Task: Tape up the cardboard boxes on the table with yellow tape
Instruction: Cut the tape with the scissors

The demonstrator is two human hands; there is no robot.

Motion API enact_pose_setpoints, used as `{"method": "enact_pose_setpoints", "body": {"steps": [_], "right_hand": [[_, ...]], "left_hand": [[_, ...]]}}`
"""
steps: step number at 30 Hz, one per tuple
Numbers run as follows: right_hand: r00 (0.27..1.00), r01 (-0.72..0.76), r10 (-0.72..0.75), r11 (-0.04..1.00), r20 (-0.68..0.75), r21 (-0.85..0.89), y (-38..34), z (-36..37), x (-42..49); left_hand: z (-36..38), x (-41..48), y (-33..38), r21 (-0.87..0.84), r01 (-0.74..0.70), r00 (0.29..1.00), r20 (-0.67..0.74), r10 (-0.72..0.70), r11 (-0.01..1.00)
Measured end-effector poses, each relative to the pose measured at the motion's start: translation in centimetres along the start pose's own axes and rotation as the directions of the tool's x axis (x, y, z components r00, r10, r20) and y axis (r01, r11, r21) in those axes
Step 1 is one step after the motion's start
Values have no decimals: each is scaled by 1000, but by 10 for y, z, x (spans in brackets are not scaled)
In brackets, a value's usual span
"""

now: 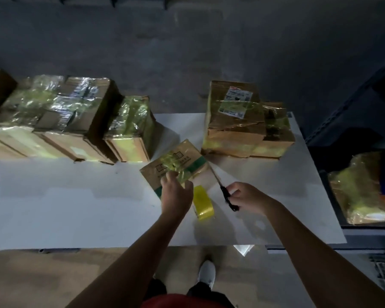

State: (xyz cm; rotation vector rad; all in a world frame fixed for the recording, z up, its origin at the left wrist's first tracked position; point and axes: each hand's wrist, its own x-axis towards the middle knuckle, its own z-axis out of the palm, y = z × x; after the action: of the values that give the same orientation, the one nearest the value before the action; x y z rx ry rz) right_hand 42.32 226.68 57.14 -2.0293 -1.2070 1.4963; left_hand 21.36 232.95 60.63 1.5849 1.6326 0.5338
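— Report, largest first.

— The white table [76, 207] is long and carries everything. At its far left stands a row of taped boxes [53, 118], edge to edge, with glossy yellow film over their tops. At the far right is a pair of boxes [242, 130] pressed together and likewise wrapped; the bigger one is labelled.

— And the one being worked?

— The small box [176, 161] sits mid-table, between the row and the pair, turned at an angle. In my judgement it is light, stiff at the corners and soft across the panels. It is best held on bare card at its near edge, since the film looks slick. It is brown and creased, printed with dark outlines. A green band runs along one side and yellow tape is crumpled across the top.

— Hands?

— The left hand [176, 194] lies on the box's near end, fingers curled onto the tape there. The right hand [246, 197] is closed round the black handle of a cutting tool [228, 196], blade aimed toward the box. I cannot tell whether it is scissors or a knife.

— The tape?

— The yellow tape roll [202, 202] lies on the table between the two hands, just beside the left.
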Motion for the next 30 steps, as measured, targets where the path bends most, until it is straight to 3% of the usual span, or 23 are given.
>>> {"method": "enact_pose_setpoints", "body": {"steps": [3, 7, 9, 14, 19, 23, 27, 30], "right_hand": [[1000, -5, 7, 993, 15, -114, -4, -8, 8], [994, -56, 26, 950, -104, -307, 3, -27, 10], [990, -60, 19, 952, -139, -299, 4, -30, 9], [996, 52, -68, 972, -63, -229, -17, -12, 10], [991, 132, -129, 977, 27, -168, -35, 0, 18], [981, 183, -171, 972, 90, -144, -47, 6, 21], [975, 200, -183, 969, 123, -145, -56, 13, 22], [972, 201, -180, 968, 149, -147, -59, 18, 22]], "left_hand": [[-8, 0, -20, -150, 222, 975, 68, -214, 963], [0, -4, -27, -224, 322, 940, 190, -283, 920], [8, -1, -24, -267, 344, 931, 222, -289, 900], [19, 11, -20, -442, 434, 894, 317, -316, 785], [4, 13, -27, -326, 369, 859, 477, -185, 870], [-30, 30, -37, -57, 154, 802, 591, -91, 986], [-56, 42, -38, 119, 39, 716, 689, -110, 992], [-64, 46, -38, 181, -7, 692, 711, -126, 983]]}}
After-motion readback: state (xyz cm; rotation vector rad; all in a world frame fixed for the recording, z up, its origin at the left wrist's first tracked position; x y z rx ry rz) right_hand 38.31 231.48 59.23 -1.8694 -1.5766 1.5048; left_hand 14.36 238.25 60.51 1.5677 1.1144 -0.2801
